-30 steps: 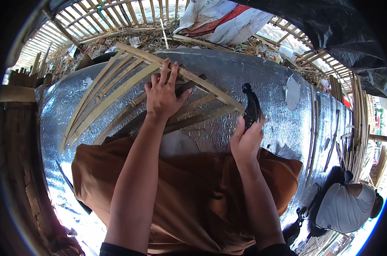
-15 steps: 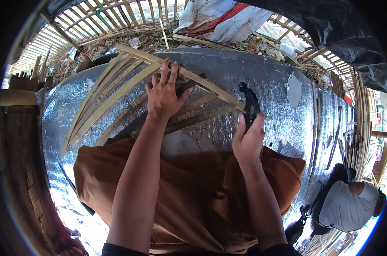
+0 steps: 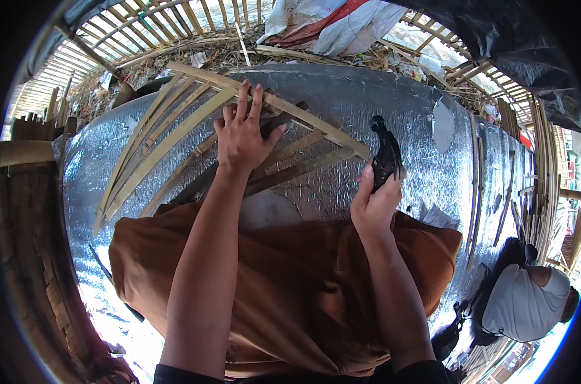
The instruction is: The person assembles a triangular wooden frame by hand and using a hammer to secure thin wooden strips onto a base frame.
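My left hand (image 3: 240, 137) rests with fingers spread across a light bamboo crosspiece (image 3: 319, 123), its thumb lying by a darker strip. Several curved bamboo strips (image 3: 169, 155) fan out from the crosspiece toward my lap, forming a slatted frame. My right hand (image 3: 375, 203) is closed on a black claw hammer (image 3: 386, 150). The hammer's head shows above my fist, just right of the crosspiece's right end and apart from it. Most of the hammer's handle is hidden by my hand.
Brown cloth (image 3: 277, 288) covers my lap. Under the frame lies a silvery foil sheet (image 3: 341, 83). Loose sticks (image 3: 476, 192) lie at the right, near a person in a white shirt (image 3: 527, 304). A slatted bamboo fence (image 3: 156, 29) and litter border the far side.
The hammer has shifted slightly right, away from the crosspiece's end, with its head turned a little. My left hand stays on the crosspiece; it and the frame appear slightly farther left in view.
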`<move>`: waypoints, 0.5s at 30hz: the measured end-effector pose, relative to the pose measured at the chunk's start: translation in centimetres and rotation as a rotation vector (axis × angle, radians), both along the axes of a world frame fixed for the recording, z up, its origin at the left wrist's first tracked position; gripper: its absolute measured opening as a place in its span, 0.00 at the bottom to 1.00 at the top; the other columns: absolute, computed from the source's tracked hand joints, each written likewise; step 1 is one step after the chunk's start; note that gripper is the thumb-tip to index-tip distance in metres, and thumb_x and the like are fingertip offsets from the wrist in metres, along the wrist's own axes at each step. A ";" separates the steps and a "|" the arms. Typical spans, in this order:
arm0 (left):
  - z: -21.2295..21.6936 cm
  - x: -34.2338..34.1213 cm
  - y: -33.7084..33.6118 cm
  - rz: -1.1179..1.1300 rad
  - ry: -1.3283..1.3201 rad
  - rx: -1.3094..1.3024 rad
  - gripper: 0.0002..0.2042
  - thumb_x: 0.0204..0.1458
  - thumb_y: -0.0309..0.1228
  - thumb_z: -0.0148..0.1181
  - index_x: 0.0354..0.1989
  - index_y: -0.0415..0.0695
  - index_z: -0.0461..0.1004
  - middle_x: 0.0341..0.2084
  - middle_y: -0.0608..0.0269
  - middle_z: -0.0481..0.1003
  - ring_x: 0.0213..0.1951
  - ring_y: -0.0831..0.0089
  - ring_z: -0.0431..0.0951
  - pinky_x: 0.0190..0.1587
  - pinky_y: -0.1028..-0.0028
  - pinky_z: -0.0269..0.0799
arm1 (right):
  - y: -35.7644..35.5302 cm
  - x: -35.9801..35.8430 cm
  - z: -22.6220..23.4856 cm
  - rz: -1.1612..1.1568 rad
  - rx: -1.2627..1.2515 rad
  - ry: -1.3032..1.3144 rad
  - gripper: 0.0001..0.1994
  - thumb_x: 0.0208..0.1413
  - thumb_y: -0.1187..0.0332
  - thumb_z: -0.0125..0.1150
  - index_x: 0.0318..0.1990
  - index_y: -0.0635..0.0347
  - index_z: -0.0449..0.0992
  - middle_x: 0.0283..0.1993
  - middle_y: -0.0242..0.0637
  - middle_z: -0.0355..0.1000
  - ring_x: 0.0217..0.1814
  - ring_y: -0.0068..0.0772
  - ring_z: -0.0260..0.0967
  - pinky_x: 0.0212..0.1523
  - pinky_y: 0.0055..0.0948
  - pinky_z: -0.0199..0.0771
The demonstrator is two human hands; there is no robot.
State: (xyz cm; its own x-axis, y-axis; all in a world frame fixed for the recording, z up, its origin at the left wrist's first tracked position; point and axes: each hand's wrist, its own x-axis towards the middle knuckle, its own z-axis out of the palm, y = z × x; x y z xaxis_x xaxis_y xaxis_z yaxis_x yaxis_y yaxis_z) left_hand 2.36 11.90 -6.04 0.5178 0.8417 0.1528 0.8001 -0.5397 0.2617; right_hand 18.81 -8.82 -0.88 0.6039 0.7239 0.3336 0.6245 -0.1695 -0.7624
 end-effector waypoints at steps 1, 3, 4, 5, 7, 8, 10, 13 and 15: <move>0.0 -0.1 -0.1 0.001 0.005 0.015 0.46 0.53 0.59 0.65 0.78 0.55 0.54 0.77 0.58 0.52 0.61 0.49 0.69 0.58 0.46 0.67 | 0.0 -0.1 0.1 0.007 -0.025 0.002 0.23 0.66 0.74 0.56 0.63 0.76 0.57 0.40 0.55 0.74 0.36 0.51 0.78 0.38 0.44 0.76; 0.0 0.1 0.1 0.003 0.008 0.031 0.46 0.53 0.59 0.65 0.78 0.55 0.54 0.77 0.57 0.52 0.62 0.49 0.69 0.58 0.46 0.67 | 0.2 0.1 0.0 0.014 -0.048 0.002 0.24 0.66 0.73 0.56 0.64 0.77 0.56 0.40 0.55 0.74 0.36 0.50 0.77 0.39 0.44 0.76; 0.1 0.3 0.0 0.003 0.015 0.040 0.46 0.53 0.59 0.66 0.78 0.56 0.53 0.77 0.57 0.52 0.61 0.49 0.69 0.58 0.47 0.67 | 0.1 0.3 -0.1 0.015 -0.025 -0.063 0.24 0.66 0.72 0.56 0.63 0.75 0.56 0.40 0.56 0.75 0.36 0.54 0.78 0.38 0.46 0.77; 0.1 0.4 -0.1 0.003 0.022 0.048 0.47 0.53 0.59 0.66 0.78 0.56 0.53 0.77 0.57 0.52 0.61 0.49 0.69 0.58 0.47 0.67 | 0.0 0.5 -0.2 0.016 -0.001 -0.128 0.23 0.67 0.72 0.56 0.63 0.73 0.56 0.39 0.58 0.75 0.35 0.58 0.79 0.37 0.49 0.78; 0.1 0.3 0.0 0.003 0.025 0.035 0.47 0.53 0.59 0.66 0.78 0.56 0.53 0.77 0.57 0.52 0.62 0.49 0.69 0.58 0.47 0.67 | 0.7 -0.1 0.9 0.003 -0.206 -0.095 0.22 0.67 0.71 0.55 0.62 0.71 0.57 0.38 0.60 0.76 0.36 0.63 0.78 0.36 0.53 0.77; 0.1 0.2 0.1 0.005 0.027 0.028 0.47 0.53 0.59 0.66 0.78 0.56 0.53 0.77 0.58 0.52 0.62 0.49 0.69 0.58 0.47 0.67 | 1.3 -0.5 1.4 -0.009 -0.405 -0.062 0.20 0.67 0.71 0.55 0.61 0.69 0.58 0.38 0.61 0.76 0.36 0.67 0.78 0.35 0.57 0.77; -0.2 -0.1 0.1 0.005 0.024 0.030 0.47 0.53 0.59 0.65 0.78 0.57 0.52 0.77 0.58 0.52 0.62 0.50 0.69 0.58 0.47 0.67 | 1.6 -0.4 1.1 0.018 -0.675 -0.063 0.18 0.68 0.70 0.54 0.59 0.66 0.59 0.37 0.63 0.77 0.38 0.72 0.76 0.33 0.62 0.75; 0.0 0.1 0.5 0.010 0.024 0.027 0.46 0.53 0.59 0.65 0.78 0.58 0.52 0.77 0.59 0.52 0.62 0.50 0.69 0.58 0.48 0.67 | 0.8 -0.4 3.3 0.005 -0.452 -0.020 0.17 0.67 0.71 0.56 0.57 0.66 0.60 0.38 0.63 0.76 0.39 0.70 0.77 0.33 0.61 0.73; 0.1 0.1 -0.2 0.005 0.036 0.006 0.46 0.53 0.59 0.66 0.78 0.57 0.52 0.77 0.59 0.52 0.62 0.49 0.69 0.58 0.48 0.67 | -0.1 0.2 3.8 -0.054 -0.217 0.028 0.15 0.68 0.72 0.55 0.56 0.69 0.61 0.34 0.58 0.74 0.33 0.63 0.77 0.31 0.52 0.71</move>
